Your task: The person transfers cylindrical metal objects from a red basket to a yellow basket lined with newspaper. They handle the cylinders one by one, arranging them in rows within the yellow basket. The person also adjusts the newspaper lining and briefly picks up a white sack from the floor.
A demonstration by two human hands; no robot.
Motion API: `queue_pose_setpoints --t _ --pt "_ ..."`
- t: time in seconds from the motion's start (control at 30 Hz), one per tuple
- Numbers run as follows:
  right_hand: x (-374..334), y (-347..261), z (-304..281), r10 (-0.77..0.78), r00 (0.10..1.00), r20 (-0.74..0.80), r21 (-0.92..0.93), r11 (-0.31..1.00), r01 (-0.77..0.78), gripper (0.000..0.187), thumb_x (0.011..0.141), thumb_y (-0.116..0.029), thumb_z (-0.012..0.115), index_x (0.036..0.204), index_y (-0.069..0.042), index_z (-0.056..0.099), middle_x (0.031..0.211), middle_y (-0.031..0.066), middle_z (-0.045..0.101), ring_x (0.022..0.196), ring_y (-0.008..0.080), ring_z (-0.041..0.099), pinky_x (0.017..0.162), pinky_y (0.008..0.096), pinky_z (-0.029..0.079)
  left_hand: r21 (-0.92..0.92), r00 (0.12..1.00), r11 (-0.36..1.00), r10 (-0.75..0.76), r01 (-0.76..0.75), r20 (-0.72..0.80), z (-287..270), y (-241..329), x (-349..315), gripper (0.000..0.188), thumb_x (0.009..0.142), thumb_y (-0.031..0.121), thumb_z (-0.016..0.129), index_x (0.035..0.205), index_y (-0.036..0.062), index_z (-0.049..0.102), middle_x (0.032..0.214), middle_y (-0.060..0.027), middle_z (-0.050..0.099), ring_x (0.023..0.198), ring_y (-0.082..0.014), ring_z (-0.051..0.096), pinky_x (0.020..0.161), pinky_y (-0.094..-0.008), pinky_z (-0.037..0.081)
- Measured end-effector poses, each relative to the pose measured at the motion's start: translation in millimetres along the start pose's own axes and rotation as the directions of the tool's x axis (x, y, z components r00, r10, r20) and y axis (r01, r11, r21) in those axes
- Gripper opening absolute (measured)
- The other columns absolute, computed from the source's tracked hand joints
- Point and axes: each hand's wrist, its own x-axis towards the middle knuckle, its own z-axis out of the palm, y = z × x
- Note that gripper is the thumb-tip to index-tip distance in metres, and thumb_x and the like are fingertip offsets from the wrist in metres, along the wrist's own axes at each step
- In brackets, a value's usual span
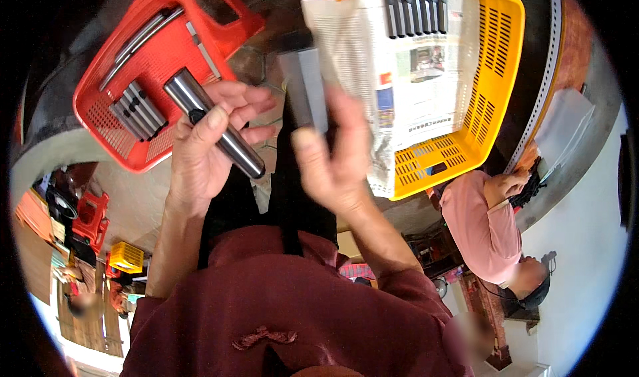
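My left hand (200, 144) is closed on a shiny metal tube (238, 152), slanted across the palm with the thumb pressed on it; a small black spot shows beside the thumb. Blurred by motion, my right hand (336, 157) is at a pale grey flat strip (307, 87); whether it grips the strip I cannot tell. Left of my hands, a red plastic basket (100, 127) holds several short metal tubes (138, 112) and long thin rods (141, 44). To the right, newspaper (426, 77) lines a yellow basket (500, 64), with a row of black-and-silver tubes (416, 12) on it.
At the right, a person in a pink top (480, 220) works beside a counter with clear plastic sheets (564, 127). A perforated metal strip (544, 64) runs past the yellow basket. Lower left are a red stool (91, 220) and a small yellow crate (126, 257).
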Motion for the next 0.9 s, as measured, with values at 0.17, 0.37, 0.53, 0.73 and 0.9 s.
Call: queue_pose_setpoints --t 0.17,0.37,0.53,0.73,0.9 --pt "62.8 154.5 -138.8 0.043 0.943 -0.330 -0.361 0.917 -0.168 0.040 0.089 -0.013 0.061 0.123 0.004 0.049 0.102 0.0191 0.053 0.093 0.0317 0.054 0.082 0.0406 0.045 0.250 0.986 0.954 -0.161 0.168 -0.048 43.0 -52.0 16.5 0.029 0.093 0.028 0.056 0.109 0.0042 0.053 0.118 -0.0192 0.059 0.111 -0.0325 0.059 0.082 -0.0435 0.058" --pt "146.2 302.7 -235.2 -0.112 0.970 -0.216 -0.666 0.743 -0.063 0.036 0.091 -0.016 0.061 0.119 0.006 0.052 0.107 0.0156 0.055 0.093 0.0253 0.057 0.080 0.0371 0.047 0.305 0.952 0.904 -0.257 0.298 -0.168 69.8 -107.6 36.2 0.029 0.091 0.025 0.061 0.108 0.0023 0.056 0.110 -0.0187 0.061 0.103 -0.0302 0.064 0.076 -0.0405 0.060" --pt "185.1 277.6 -233.1 -0.046 0.995 -0.090 -0.851 0.522 -0.053 0.028 0.086 -0.019 0.058 0.106 0.001 0.058 0.102 0.0242 0.059 0.099 0.0393 0.056 0.087 0.0484 0.045 0.300 0.923 0.890 -0.263 0.344 -0.280 89.3 -131.0 52.2 0.031 0.089 0.026 0.063 0.106 0.0027 0.056 0.109 -0.0182 0.061 0.100 -0.0288 0.065 0.073 -0.0396 0.061" --pt "189.9 340.5 -243.7 -0.181 0.973 -0.142 -0.812 0.583 -0.011 0.030 0.084 -0.019 0.062 0.105 0.002 0.058 0.100 0.0243 0.059 0.098 0.0386 0.057 0.087 0.0462 0.045 0.298 0.926 0.892 -0.264 0.341 -0.270 100.9 -140.2 63.8 0.033 0.087 0.027 0.066 0.106 0.0026 0.055 0.110 -0.0172 0.060 0.099 -0.0278 0.065 0.074 -0.0400 0.061" --pt "200.3 301.8 -243.1 0.159 0.960 -0.230 -0.692 0.667 -0.276 0.029 0.081 -0.018 0.064 0.100 0.004 0.059 0.089 0.0239 0.062 0.087 0.0404 0.060 0.078 0.0467 0.048 0.340 0.924 0.875 -0.251 0.344 -0.290 108.6 -143.9 66.1 0.034 0.086 0.028 0.067 0.105 0.0027 0.055 0.109 -0.0165 0.060 0.098 -0.0271 0.065 0.075 -0.0396 0.060"
